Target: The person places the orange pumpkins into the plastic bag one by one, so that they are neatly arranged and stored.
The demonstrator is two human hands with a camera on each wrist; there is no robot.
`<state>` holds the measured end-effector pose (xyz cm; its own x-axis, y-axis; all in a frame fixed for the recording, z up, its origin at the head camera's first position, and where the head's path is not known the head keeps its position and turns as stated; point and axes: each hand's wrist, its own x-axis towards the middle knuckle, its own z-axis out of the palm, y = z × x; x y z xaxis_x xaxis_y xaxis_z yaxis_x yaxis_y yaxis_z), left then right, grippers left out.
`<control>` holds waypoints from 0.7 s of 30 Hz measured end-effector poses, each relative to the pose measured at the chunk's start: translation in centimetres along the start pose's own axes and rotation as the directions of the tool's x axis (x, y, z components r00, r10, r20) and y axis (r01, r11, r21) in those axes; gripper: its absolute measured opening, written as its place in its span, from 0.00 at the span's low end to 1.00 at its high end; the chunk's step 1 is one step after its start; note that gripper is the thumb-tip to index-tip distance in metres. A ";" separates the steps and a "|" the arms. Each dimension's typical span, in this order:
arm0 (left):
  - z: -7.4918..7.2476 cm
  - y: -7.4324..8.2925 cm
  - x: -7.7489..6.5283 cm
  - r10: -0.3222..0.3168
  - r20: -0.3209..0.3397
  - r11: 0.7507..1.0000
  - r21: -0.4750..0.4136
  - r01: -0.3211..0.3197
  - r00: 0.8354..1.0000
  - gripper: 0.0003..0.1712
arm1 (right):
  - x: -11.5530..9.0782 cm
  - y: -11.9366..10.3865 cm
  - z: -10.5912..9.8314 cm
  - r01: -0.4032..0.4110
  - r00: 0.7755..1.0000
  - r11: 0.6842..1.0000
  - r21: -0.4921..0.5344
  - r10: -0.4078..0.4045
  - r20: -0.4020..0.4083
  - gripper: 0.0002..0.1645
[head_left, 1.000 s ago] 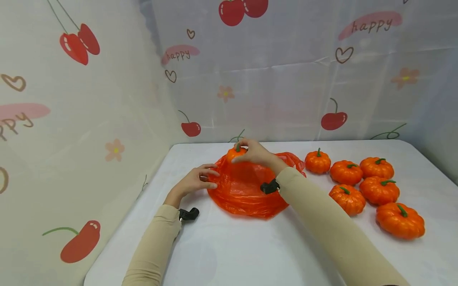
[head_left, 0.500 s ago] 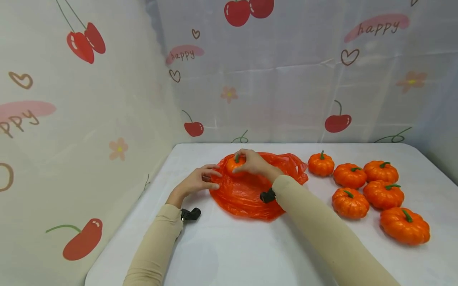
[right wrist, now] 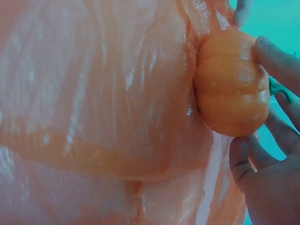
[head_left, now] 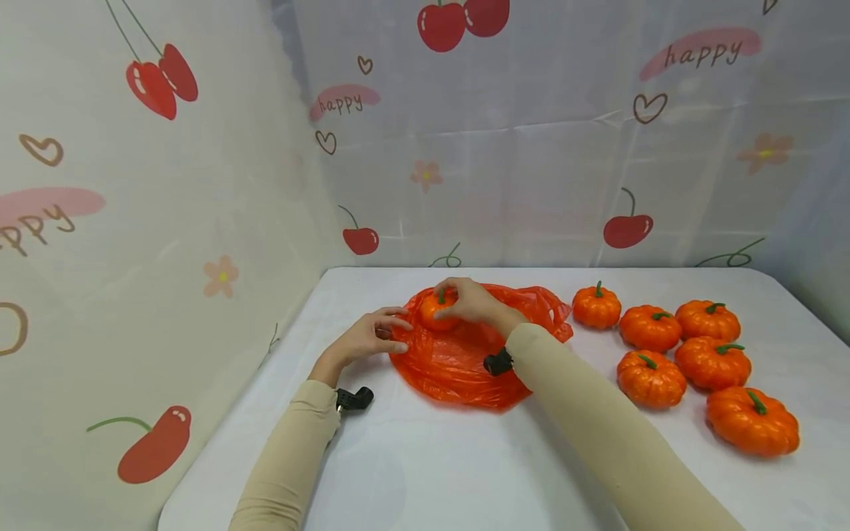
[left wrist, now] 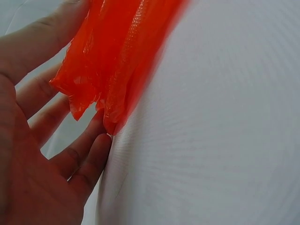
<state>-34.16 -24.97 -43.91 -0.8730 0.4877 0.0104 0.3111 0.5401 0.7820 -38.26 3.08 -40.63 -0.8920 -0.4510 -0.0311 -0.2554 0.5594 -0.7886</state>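
An orange plastic bag [head_left: 465,380] lies spread on the white table, its mouth facing up. My right hand [head_left: 474,301] holds a small orange pumpkin [head_left: 432,316] with a green stem at the bag's far left part. In the right wrist view, fingers and thumb surround the pumpkin [right wrist: 232,86], which sits against the thin plastic. At the bag's left edge is my left hand [head_left: 361,338], fingers spread and slightly bent. Seen from the left wrist, the thumb and fingers of the left hand [left wrist: 42,178] lie along the bag's crumpled edge [left wrist: 112,61].
Several more pumpkins stand on the right of the table, among them one behind [head_left: 596,308] and one nearest the front [head_left: 752,424]. A printed curtain [head_left: 524,169] rises behind the table [head_left: 425,472], and another sheet hangs at left.
My right hand has lowered the pumpkin from above the bag's far rim down onto the plastic. In the last half second hardly anything moved. My left hand has stayed at the bag's edge.
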 end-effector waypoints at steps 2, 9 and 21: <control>0.1 -0.2 -0.1 0.005 0.002 1.000 0.003 -0.005 1.000 0.22 | -0.1 0.0 -0.2 0.011 1.000 1.000 -0.017 -0.011 -0.001 0.34; 0.4 -0.3 -0.3 0.016 0.010 1.000 0.008 -0.016 1.000 0.23 | -0.7 -0.4 -1.4 0.054 0.999 0.998 -0.042 -0.054 0.004 0.37; 0.1 0.4 -0.3 0.003 -0.007 1.000 0.014 -0.003 1.000 0.22 | -4.7 -2.0 -5.3 0.093 0.996 0.995 -0.047 -0.093 0.001 0.34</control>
<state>-33.73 -24.86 -43.63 -0.8748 0.4842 0.0171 0.3185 0.5481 0.7734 -35.54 7.76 -35.65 -0.8643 -0.5013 0.0417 -0.3539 0.5471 -0.7585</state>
